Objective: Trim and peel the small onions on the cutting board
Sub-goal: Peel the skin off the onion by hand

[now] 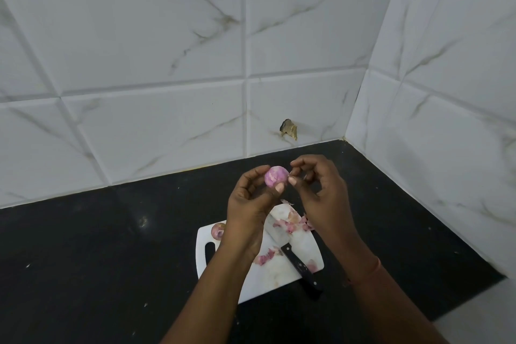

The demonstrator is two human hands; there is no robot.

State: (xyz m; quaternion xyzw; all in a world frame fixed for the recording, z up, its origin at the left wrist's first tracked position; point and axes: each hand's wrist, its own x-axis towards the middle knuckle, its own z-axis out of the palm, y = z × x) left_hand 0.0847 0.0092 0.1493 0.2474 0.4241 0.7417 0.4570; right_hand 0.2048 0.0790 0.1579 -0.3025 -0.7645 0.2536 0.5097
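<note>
A: Where is the onion being worked on?

B: The peeled onion (275, 175), pale pink, is held up above the far end of the cutting board (296, 246). The left hand (251, 204) holds it in a narrow grip, thumb tip under it and fingers curled behind. The right hand (318, 193) pinches at its right side with thumb and forefinger; whether a shred of skin sits between them is too small to tell.

A: And what lies around?

B: The white board lies on the black bench (97, 246), toward its far right corner where the marbled tile walls (153, 50) meet. A knife (293, 257) lies aslant on the board, its black handle reaching over the near edge. Pink onion skins (293, 222) are scattered at the board's far right edge, and more (265, 255) lie beside the blade. Another onion (217, 230), unpeeled, sits at the board's far left corner.

A: What stands in the way?

B: The left wrist and forearm cross the board's middle, covering part of the blade and the edge of that second onion. The right forearm hides the board's right edge. A brownish broken spot (289, 128) shows on the back wall; what it is I cannot tell
</note>
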